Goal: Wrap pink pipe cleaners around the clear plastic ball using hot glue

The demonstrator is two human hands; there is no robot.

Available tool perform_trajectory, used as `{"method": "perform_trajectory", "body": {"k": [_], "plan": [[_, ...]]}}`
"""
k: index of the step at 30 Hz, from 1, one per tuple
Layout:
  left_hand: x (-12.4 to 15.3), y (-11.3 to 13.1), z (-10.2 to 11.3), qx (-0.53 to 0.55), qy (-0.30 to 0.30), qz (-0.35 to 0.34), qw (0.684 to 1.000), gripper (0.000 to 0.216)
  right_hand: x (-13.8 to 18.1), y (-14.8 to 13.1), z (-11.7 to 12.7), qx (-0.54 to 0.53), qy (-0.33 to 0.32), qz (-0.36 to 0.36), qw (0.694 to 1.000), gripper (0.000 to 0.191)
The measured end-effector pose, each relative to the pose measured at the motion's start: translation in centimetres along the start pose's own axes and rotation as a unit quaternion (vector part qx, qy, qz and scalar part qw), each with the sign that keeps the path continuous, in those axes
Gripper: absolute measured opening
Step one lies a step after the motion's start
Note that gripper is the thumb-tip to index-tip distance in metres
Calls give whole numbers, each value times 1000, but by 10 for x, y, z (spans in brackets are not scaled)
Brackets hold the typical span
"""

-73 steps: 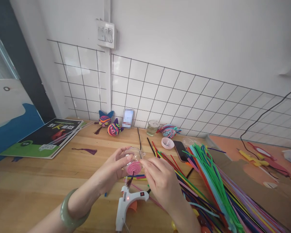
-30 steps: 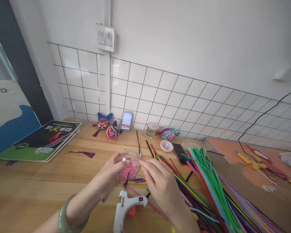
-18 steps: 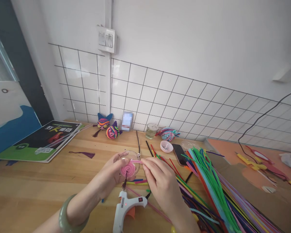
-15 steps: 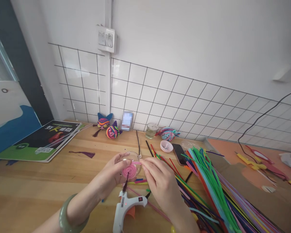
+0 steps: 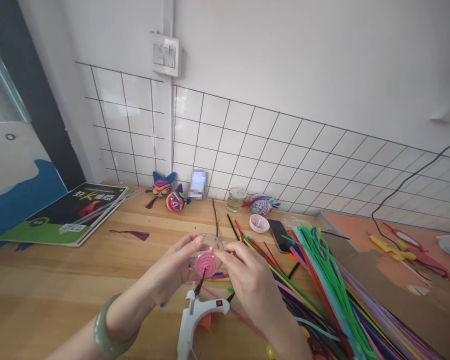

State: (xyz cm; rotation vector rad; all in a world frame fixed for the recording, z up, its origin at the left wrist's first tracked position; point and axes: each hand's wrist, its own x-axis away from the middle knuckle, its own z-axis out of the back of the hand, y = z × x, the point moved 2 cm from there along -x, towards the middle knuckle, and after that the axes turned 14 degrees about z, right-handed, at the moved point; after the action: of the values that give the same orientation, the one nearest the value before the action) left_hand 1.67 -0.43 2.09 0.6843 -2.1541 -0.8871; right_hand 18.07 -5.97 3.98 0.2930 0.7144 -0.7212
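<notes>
A clear plastic ball [image 5: 210, 242] is in my left hand [image 5: 178, 260], its fingers and thumb closed around the left side. On the ball's near face a pink pipe cleaner [image 5: 205, 265] is wound into a flat spiral. From the spiral's middle hangs a dark tassel [image 5: 198, 289]. My right hand [image 5: 249, 277] is pinched at the right edge of the spiral, against the ball; the strand's end is hidden by the fingertips. Just below the hands a white glue gun [image 5: 195, 320] stands on the table, with a small red light showing.
Bundled pipe cleaners [image 5: 333, 295] spread over the right side. Behind them are a phone [image 5: 279, 236], a pink bowl [image 5: 259, 224] and a glass jar [image 5: 236, 200]. Yarn-like striped figures [image 5: 176, 201] stand by the wall. A purple tassel [image 5: 135, 234] and a book [image 5: 67, 215] lie left.
The pink strand that stretched from the spiral to my right fingers now lies against the ball. The spiral faces me more fully, and my right fingers are closer to it.
</notes>
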Motion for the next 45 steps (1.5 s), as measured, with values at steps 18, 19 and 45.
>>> {"method": "perform_trajectory", "body": {"k": [18,19,45], "plan": [[-2,2,7,4,40,3,999,49,7,23,11,46,21,-41,998,29],[-1,3,8,7,40,-2,999,51,11,32,10,56,16,-46,997,30],[11,37,29,36,37,-133,990,45,32,26,-74,-397,-391,-198,807,33]]}}
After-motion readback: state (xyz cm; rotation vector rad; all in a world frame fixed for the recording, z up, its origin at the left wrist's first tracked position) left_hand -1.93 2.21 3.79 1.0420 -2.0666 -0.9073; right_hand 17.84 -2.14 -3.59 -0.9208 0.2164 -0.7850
